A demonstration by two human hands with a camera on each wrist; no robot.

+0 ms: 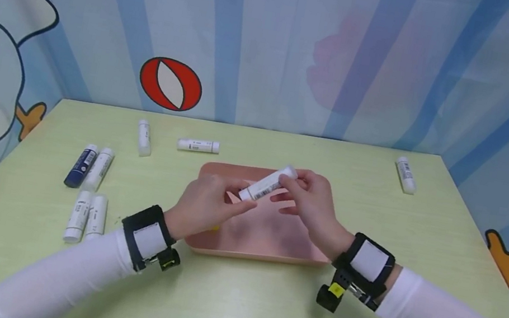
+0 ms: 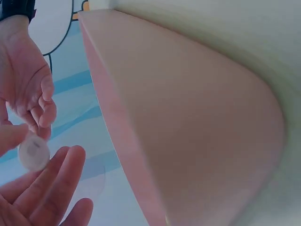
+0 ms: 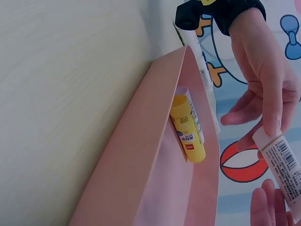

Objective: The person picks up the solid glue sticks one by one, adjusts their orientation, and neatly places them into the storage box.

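A white glue stick [image 1: 268, 182] with a barcode label slants above the pink tray [image 1: 257, 257], held by both hands. My left hand [image 1: 206, 201] pinches its lower end between thumb and fingers, and my right hand [image 1: 317, 207] grips the upper end. From the left wrist, the round end of the glue stick [image 2: 34, 153] shows between the fingertips. Inside the tray, the right wrist view has a yellow glue stick [image 3: 188, 129] lying beside a white one [image 3: 195, 110]. My left hand hides part of the tray in the head view.
Left of the tray lie a dark blue glue stick [image 1: 81, 166] and several white ones [image 1: 78, 216]. Farther back are a tilted white stick [image 1: 144, 138] and a sideways one [image 1: 198, 145]. Another white stick [image 1: 405, 175] lies far right. A printed cloth backdrop [image 1: 275, 43] borders the table.
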